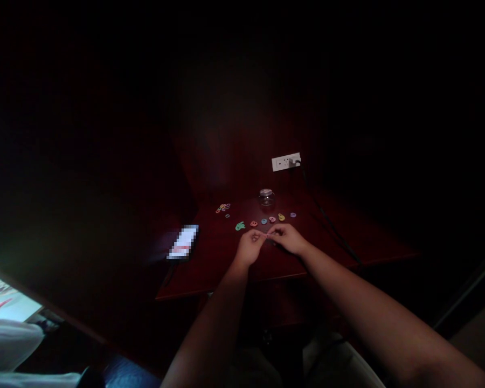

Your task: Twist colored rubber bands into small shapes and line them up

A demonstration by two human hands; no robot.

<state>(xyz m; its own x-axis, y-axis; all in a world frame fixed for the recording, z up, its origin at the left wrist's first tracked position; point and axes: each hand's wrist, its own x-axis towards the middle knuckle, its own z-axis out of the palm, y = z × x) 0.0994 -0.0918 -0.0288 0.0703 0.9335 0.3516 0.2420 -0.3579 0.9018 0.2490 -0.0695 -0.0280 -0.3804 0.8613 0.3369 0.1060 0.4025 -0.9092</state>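
My left hand [252, 246] and my right hand [286, 237] meet fingertip to fingertip above the dark red table. Both are pinched closed; whatever lies between the fingertips is too small to make out. Just beyond them runs a row of small elastic hair ties sorted by colour: green ties [240, 226], orange ties [254, 223], blue ties [264, 221], pink ties [272, 219], yellow ties [282, 217] and a purple tie [293, 215]. Farther left sits a mixed-colour pile of hair ties [223, 207], with a single tie [227, 216] in front of it.
Behind the row stands a small clear jar [266, 198]. A lit phone [182, 242] is at the table's left side. On the back wall is a white socket strip [286, 161] with a plug in it; its black cable [327, 215] runs down across the table's right part.
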